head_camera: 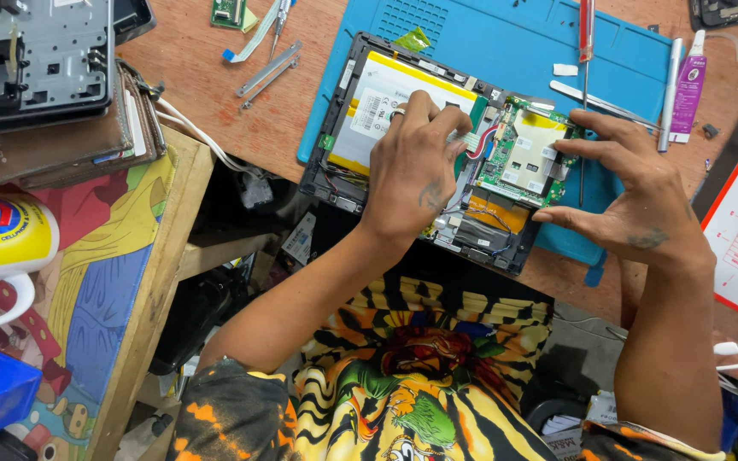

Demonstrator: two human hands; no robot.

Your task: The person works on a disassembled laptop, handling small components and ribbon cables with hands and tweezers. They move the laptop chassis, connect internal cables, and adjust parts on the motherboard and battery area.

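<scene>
Two hands work over the opened tablet [437,149], which lies half on the blue mat [506,43] near the table edge. The left hand [412,171] curls knuckles-up, fingertips pinched on the ribbon cable [470,138]. The right hand [634,196] is spread open, holding nothing, fingertips touching the board [523,154], with tools [625,102] just beyond it.

The opened tablet [437,145] shows a dark plastic frame, a glossy foil-wrapped battery [386,94] and a green circuit board [523,154]. It lies on a matt blue rubbery mat [506,43] over worn, scuffed wood.
</scene>
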